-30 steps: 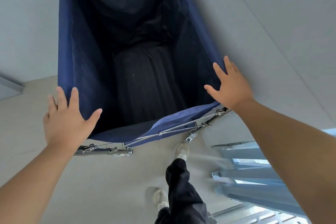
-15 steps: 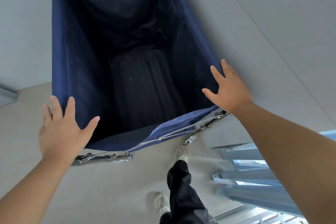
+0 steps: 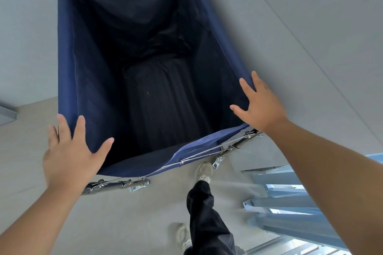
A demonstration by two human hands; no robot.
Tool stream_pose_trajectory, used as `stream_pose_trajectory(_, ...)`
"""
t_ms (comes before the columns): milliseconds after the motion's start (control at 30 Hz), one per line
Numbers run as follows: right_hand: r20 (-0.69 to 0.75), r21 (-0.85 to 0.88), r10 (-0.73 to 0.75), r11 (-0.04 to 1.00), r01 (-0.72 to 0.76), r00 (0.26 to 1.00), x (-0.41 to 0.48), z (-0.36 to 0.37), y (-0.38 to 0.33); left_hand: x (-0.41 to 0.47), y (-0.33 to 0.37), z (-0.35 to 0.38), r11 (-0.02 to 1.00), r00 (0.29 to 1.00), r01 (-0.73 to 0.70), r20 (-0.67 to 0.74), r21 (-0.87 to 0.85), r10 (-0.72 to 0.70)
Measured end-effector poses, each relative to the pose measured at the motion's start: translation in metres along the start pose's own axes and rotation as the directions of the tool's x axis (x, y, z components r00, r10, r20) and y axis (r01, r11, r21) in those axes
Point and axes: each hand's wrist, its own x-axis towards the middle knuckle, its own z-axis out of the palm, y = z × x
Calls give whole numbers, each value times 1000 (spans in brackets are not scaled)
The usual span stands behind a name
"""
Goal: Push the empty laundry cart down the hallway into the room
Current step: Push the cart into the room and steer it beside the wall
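Observation:
The laundry cart (image 3: 67,58) is a deep navy fabric bag on a folding metal frame (image 3: 116,185), and its dark inside holds nothing. My left hand (image 3: 69,152) lies flat on the near left corner of the rim, fingers spread, thumb over the inner edge. At the near right corner, my right hand (image 3: 261,106) presses on the rim the same way, fingers apart. Neither hand curls around the frame.
A pale wall (image 3: 310,27) runs close along the cart's right side. Blue metal slats (image 3: 290,203) stand at the lower right. My leg in dark trousers and a light shoe (image 3: 204,172) step on the beige floor (image 3: 124,223) just behind the cart.
The cart has rolled forward along the wall with both hands still flat on its near corners. My front foot has stepped ahead behind the frame.

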Motion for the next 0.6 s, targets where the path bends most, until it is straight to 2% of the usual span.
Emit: stream_pose_trajectory(600,-28,15,-14,1000,15,1000,5,6,0,6,-5,4,1000,1000,-2,1,6,2)
